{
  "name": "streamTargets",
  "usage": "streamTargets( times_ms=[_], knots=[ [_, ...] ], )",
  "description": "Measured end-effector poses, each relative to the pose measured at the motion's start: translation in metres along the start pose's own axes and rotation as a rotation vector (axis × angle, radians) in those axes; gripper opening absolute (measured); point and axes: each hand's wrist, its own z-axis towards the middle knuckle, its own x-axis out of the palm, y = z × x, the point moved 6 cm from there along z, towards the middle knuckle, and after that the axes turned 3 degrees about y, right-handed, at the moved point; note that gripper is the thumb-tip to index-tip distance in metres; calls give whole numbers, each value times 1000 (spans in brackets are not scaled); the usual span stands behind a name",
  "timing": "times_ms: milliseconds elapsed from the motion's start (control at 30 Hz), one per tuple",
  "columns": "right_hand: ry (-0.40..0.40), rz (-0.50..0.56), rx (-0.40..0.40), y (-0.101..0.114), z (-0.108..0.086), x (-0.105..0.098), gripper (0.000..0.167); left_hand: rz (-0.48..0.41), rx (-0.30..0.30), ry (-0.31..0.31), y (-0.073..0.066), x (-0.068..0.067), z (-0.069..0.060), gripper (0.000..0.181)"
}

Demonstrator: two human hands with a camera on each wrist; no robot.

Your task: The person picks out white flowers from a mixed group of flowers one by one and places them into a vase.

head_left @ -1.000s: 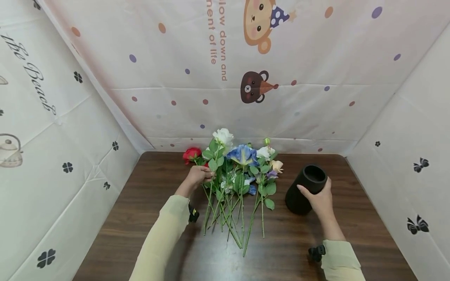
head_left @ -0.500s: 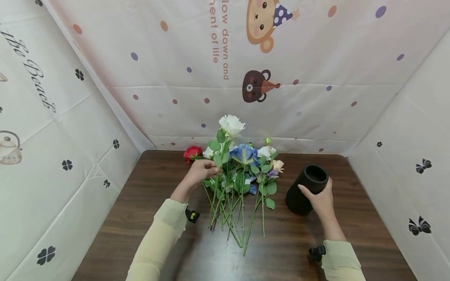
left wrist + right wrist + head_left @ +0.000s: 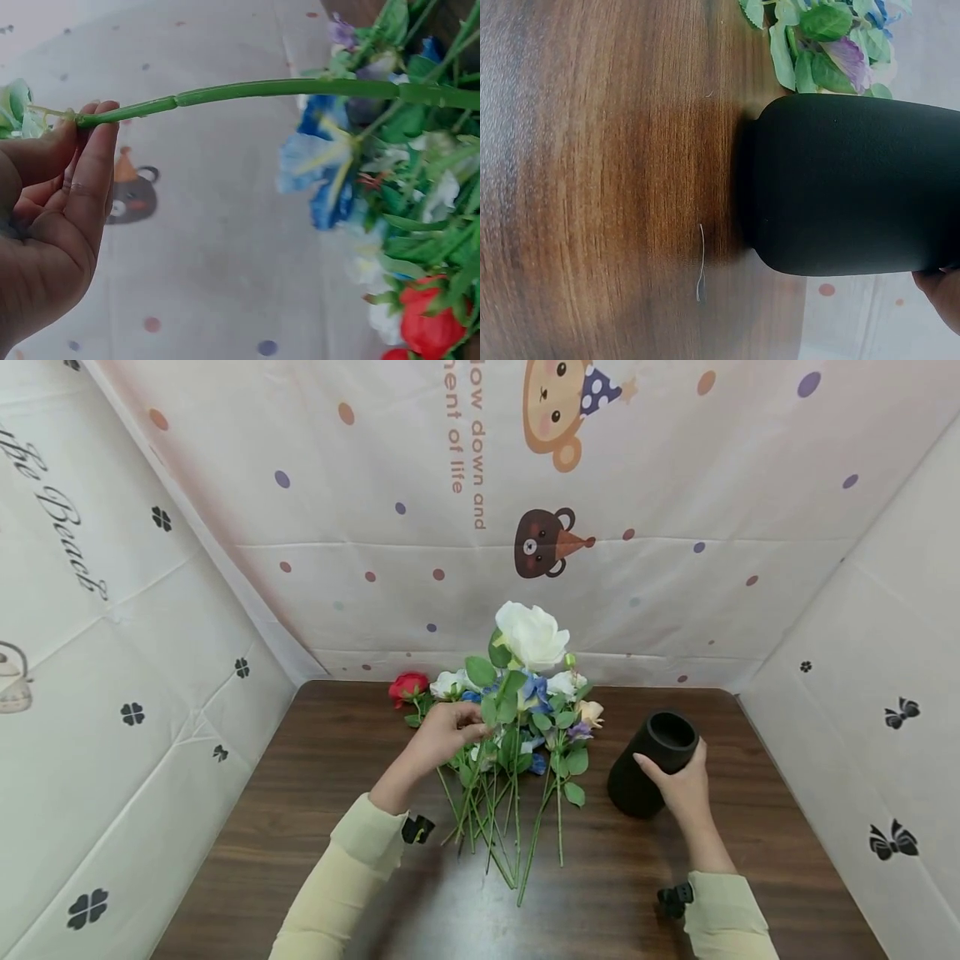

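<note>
My left hand (image 3: 444, 735) pinches the green stem (image 3: 285, 88) of a white rose (image 3: 534, 635), which is raised above the other flowers. In the left wrist view the thumb and fingertips meet on that stem, just below its leaves. Under it, a pile of artificial flowers lies on the table: a red rose (image 3: 408, 687), a blue flower (image 3: 322, 161), white blooms (image 3: 450, 683) and a peach one (image 3: 591, 713). On the right, my right hand (image 3: 684, 781) grips a black vase (image 3: 637, 777), thumb on the near side. The vase stands upright on the table, its mouth uncovered.
The dark wooden table (image 3: 300, 827) is bounded by a printed cloth backdrop (image 3: 360, 510) behind and pale cloth walls on both sides. Long green stems (image 3: 517, 868) point toward the near edge. A thin pale thread (image 3: 702, 262) lies near the vase.
My left hand has lifted the white rose up and to the right, away from the pile and closer to the camera. The right hand and the vase have stayed in place.
</note>
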Motion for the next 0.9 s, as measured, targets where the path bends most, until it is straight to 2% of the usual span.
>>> streamTargets(
  times_ms=[233,367,467,767,833,900],
  knots=[
    [-2,-6,-7,2,1,-1,102,70,117,14,-34,-1,-15,13],
    [7,-1,-12,2,1,0,102,77,190,-23,-50,-2,-22,9],
    [16,8,-19,4,1,0,102,73,272,-79,-60,-3,-25,6],
    [10,4,-14,5,0,2,100,139,606,-275,-85,2,-30,4],
    [11,0,-7,4,0,2,100,129,690,-325,-91,3,-31,7],
    [7,1,-6,4,0,2,100,81,771,-373,-95,4,-30,14]
  ],
)
